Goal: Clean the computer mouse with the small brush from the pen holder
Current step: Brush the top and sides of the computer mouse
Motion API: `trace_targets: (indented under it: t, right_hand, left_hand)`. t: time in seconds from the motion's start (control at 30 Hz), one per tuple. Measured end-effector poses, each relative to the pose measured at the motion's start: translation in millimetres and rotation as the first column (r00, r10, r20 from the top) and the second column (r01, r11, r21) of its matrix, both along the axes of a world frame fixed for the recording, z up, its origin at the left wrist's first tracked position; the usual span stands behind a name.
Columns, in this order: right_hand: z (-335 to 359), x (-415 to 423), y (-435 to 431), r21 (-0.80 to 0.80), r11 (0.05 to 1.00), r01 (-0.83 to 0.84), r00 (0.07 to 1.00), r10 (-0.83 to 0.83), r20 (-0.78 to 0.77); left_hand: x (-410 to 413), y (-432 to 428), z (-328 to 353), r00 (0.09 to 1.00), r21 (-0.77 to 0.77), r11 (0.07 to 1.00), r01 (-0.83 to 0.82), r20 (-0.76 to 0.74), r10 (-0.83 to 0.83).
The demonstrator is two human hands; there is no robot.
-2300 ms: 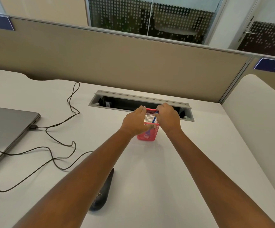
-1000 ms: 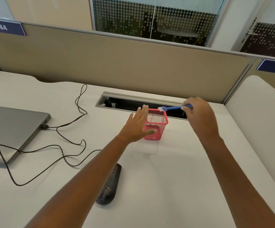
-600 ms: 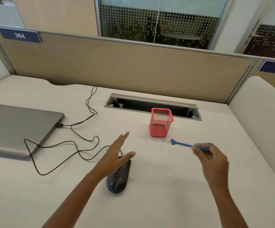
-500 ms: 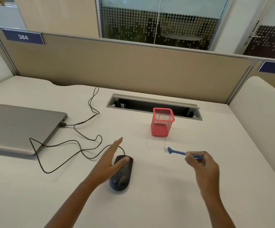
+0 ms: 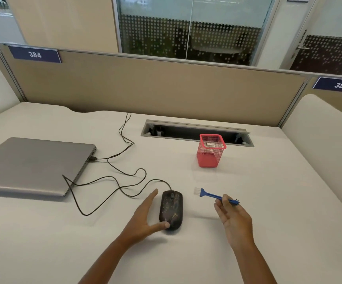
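The computer mouse [image 5: 171, 210] lies flat on the desk [image 5: 268, 201] towards the near edge, black with pale speckles and smears on its shell, its nose pointing away from the person. The left hand [image 5: 145, 218] lies spread beside it, fingers straight along the mouse's left flank and the thumb tip touching its near end, gripping nothing. Just to the right of the mouse, the right hand [image 5: 233, 218] pinches the handle of the small brush [image 5: 213, 195] between thumb and fingertips. The brush is blue, and its white bristle end points left towards the mouse without touching it.

Further back, the red mesh pen holder [image 5: 210, 152] stands upright in front of a long open cable slot [image 5: 186, 132] set into the desk. The mouse's black cable [image 5: 108, 177] loops leftwards across the surface towards a closed grey laptop [image 5: 33, 165]. A beige partition [image 5: 145, 89] closes off the far side, carrying blue number plates reading 384 [image 5: 35, 54] and 385 [image 5: 341, 85].
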State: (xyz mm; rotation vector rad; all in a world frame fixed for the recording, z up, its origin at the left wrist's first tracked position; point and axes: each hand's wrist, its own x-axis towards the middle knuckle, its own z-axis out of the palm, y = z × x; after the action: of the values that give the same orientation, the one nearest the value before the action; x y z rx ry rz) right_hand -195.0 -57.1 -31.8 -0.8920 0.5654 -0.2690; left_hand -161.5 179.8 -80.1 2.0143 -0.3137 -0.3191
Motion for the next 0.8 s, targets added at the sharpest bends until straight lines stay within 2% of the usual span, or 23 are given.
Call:
trace_targets:
  t: [0.17,0.33,0.5,0.6,0.7,0.8]
  right_hand:
    - [5,1,11,-0.048,0.999,0.011,1.000,-0.012,-0.018]
    - [10,12,27,-0.153,0.988,0.006,0.999,-0.013,-0.049]
    - [9,36,40,-0.298,0.954,-0.018,0.989,-0.026,-0.143]
    - [14,53,47,-0.481,0.871,-0.103,0.980,0.005,-0.200]
    - [23,71,58,-0.671,0.712,-0.205,0.967,0.043,-0.250]
    - [28,83,69,-0.775,0.550,-0.311,0.947,0.106,-0.305]
  left_hand:
    - [7,2,-3,0.984,0.161,0.982,0.097,0.132,-0.119]
    - [15,0,-5,0.974,0.190,0.973,0.131,0.157,-0.162]
    - [22,-2,-5,0.970,0.206,0.968,0.141,0.168,-0.177]
    - [24,-5,-5,0.968,0.221,0.965,0.140,0.175,-0.180]
    - [26,-7,-5,0.966,0.242,0.961,0.134,0.185,-0.181]
    - [26,-8,-6,0.964,0.256,0.958,0.131,0.191,-0.183]
